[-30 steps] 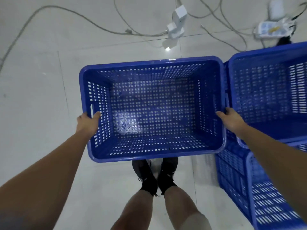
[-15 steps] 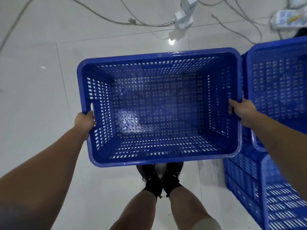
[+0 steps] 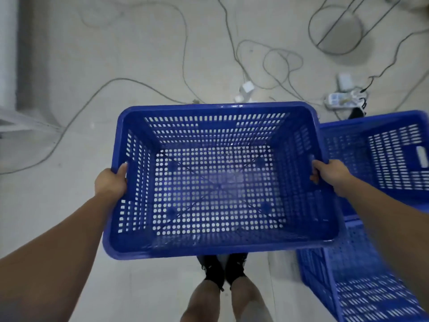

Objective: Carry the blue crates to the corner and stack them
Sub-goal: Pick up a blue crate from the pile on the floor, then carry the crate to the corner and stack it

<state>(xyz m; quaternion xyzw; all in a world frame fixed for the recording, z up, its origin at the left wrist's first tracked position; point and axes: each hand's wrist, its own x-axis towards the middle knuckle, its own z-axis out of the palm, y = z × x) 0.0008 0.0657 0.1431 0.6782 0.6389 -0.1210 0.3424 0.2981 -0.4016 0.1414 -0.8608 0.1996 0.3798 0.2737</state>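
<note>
An empty blue perforated crate (image 3: 216,248) hangs in the air in front of me, open side up, above my feet. My left hand (image 3: 111,183) grips its left short side at the rim, and my right hand (image 3: 329,174) grips the right short side at the handle slot. Two more blue crates stay on the right: a raised one (image 3: 392,156) just beyond my right hand and a lower one (image 3: 362,293) near the bottom right corner.
Loose cables (image 3: 183,56) trail over the pale tiled floor ahead. A white adapter (image 3: 246,89) and a power strip (image 3: 343,99) lie just past the held crate. A metal stand base (image 3: 336,26) sits top right, and a wall edge (image 3: 23,66) runs along the left.
The held crate has risen and come closer to me. My view has tilted up, so more floor, cables and the wall edge on the left now show.
</note>
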